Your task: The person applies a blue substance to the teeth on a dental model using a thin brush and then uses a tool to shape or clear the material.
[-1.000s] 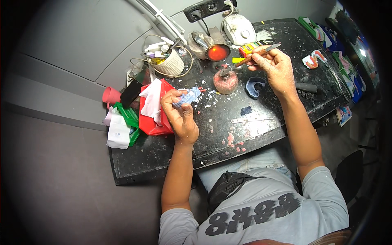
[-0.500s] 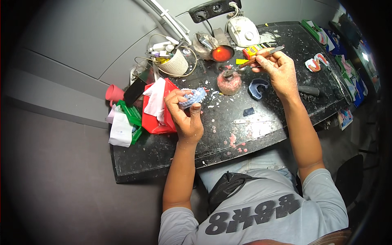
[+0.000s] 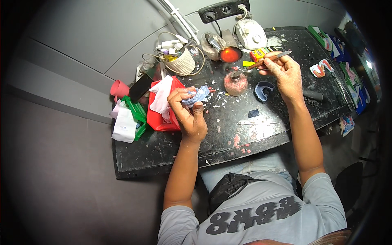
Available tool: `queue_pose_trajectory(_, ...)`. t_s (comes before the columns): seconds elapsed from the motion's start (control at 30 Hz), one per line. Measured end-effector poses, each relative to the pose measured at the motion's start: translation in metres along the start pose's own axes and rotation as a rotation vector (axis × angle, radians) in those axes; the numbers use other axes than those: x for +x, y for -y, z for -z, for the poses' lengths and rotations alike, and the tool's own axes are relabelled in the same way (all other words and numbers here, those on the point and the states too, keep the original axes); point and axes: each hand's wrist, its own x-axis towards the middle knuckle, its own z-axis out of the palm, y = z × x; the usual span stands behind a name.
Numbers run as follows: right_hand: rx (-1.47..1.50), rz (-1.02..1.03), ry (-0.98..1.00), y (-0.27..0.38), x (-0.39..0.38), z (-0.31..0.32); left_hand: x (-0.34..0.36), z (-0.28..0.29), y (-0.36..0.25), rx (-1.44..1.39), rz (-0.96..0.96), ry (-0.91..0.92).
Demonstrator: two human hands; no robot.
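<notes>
Head view shows our left hand [image 3: 192,121] gripping the blue dental model [image 3: 199,96], while our right hand [image 3: 288,81] pinches the brown-handled knife [image 3: 257,64], probably so its end points to the pink jar [image 3: 236,86].

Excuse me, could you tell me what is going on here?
A person is at a black worktop. Their left hand holds a bluish, lumpy piece; their right hand grips a wooden-handled tool, one end near the top of a pinkish round jar. Whether they touch is unclear. A blue horseshoe-shaped piece lies nearby.
</notes>
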Motion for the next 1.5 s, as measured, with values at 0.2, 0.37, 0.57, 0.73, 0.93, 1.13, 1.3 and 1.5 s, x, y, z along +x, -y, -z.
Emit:
queue_pose_trajectory(0.2, 0.0, -0.017, -0.009, 0.002, -0.0004, 0.0002, 0.0003, -0.0025, -0.0026, -0.027, 0.022, -0.009)
queue_pose_trajectory(0.37, 0.008, -0.01, -0.004, 0.0006, -0.0004, 0.0016, 0.0012, -0.002, -0.0024, -0.021, 0.018, 0.006)
queue_pose_trajectory(0.57, 0.006, -0.015, -0.004, 0.0012, -0.0008, 0.001, 0.0001, -0.0011, -0.002, -0.046, 0.025, 0.01)
queue_pose_trajectory(0.73, -0.003, -0.019, -0.011, 0.0022, -0.0013, 0.0015, 0.0001, -0.0021, -0.0037, -0.067, 0.042, 0.01)
queue_pose_trajectory(0.93, -0.001, -0.014, 0.0, 0.001, -0.0007, 0.0019, -0.0006, -0.0009, -0.0029, -0.052, 0.034, -0.002)
queue_pose_trajectory(1.13, 0.005, -0.024, 0.0, 0.0017, -0.001, 0.0016, 0.0002, -0.0009, -0.0035, -0.054, 0.024, -0.003)
queue_pose_trajectory(1.3, 0.006, -0.015, 0.002, 0.0008, -0.001, 0.0023, 0.0009, -0.0029, -0.0075, -0.094, 0.059, -0.012)
queue_pose_trajectory(1.5, 0.001, -0.021, -0.004, 0.0005, -0.0008, 0.0017, 0.0025, -0.0011, -0.0075, -0.182, 0.039, -0.005)
